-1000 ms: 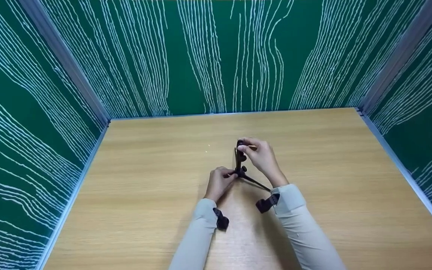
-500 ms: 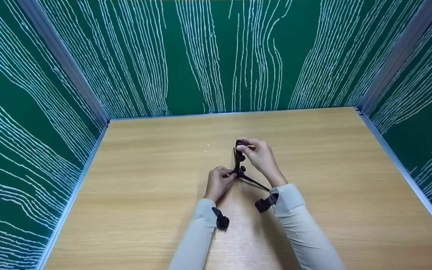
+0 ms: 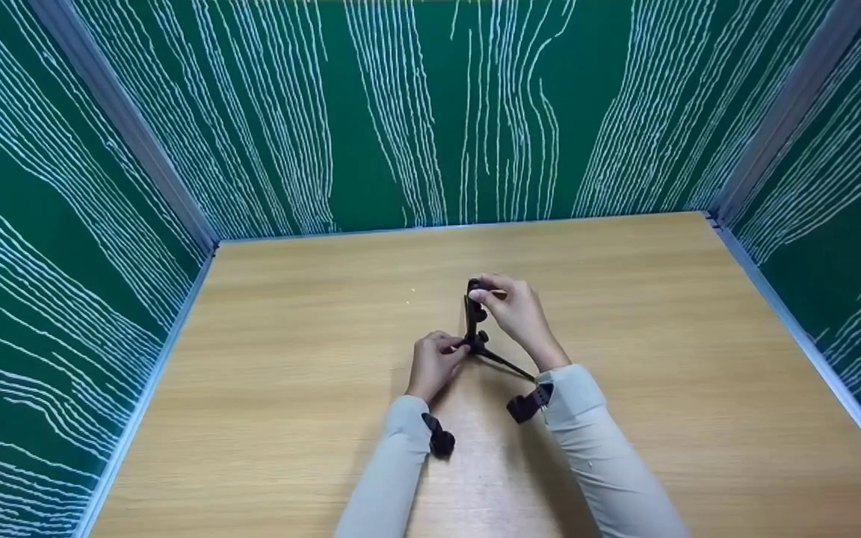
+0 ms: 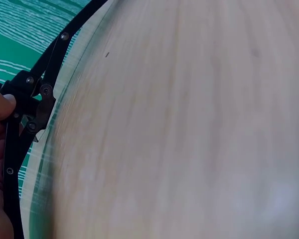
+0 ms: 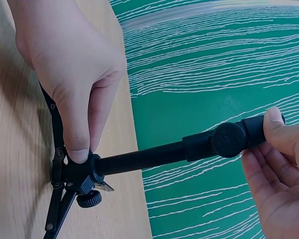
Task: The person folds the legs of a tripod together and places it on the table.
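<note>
A small black tripod stand (image 3: 472, 323) stands upright on the wooden table, its legs spread. My left hand (image 3: 434, 364) pinches the hub at the base of its column. Up at the top end, my right hand (image 3: 518, 315) holds the column between thumb and fingers. The right wrist view shows the column (image 5: 142, 160) with a large round knob (image 5: 229, 140) near the top and a smaller ribbed knob (image 5: 89, 198) by the hub. Riveted leg struts (image 4: 52, 64) appear in the left wrist view, where the thumb lies against the hub.
The light wooden tabletop (image 3: 288, 359) is bordered by green panels (image 3: 371, 149) with white wavy lines on the back and both sides. Grey posts (image 3: 131, 127) mark the corners. Tiny pale specks lie left of the tripod. A black wrist camera (image 3: 442, 441) sits at each cuff.
Both hands keep their hold on the tripod stand, which stays in place. Only a slight shift of the head view is visible.
</note>
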Demonstrator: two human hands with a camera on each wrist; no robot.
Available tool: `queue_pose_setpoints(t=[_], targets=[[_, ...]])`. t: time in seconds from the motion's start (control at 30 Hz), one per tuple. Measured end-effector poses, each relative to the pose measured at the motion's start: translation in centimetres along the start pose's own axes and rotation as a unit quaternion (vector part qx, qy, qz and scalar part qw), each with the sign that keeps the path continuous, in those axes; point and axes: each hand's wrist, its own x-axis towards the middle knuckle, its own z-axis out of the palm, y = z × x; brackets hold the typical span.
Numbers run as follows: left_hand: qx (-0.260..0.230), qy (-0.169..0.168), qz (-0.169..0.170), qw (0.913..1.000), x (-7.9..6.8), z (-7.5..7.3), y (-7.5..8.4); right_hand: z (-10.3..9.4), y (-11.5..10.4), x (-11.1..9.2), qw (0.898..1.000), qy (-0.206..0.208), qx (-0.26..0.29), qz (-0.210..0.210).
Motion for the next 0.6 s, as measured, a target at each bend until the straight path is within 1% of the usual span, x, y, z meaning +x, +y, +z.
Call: queue_pose_setpoints(t=[0.2,0.33,0.5,0.6], targets=[[-0.001,0.006,0.005,1.0000,-0.09,-0.07,0.09,0.07,0.10,0.06,1.000,-0.002,0.003,-0.006],[0.005,0.007,0.009,0.9999,-0.15,-0.17,0.24,0.06,0.09,0.09,1.000,-0.003,0.005,-0.005],[0.023,0.009,0.022,0.9994,-0.22,-0.18,0.21,0.01,0.08,0.01,1.000,-0.005,-0.001,-0.008],[0.020,0.009,0.020,0.9996,-0.27,-0.12,0.17,-0.05,0.09,-0.08,1.000,-0.007,-0.001,-0.011]])
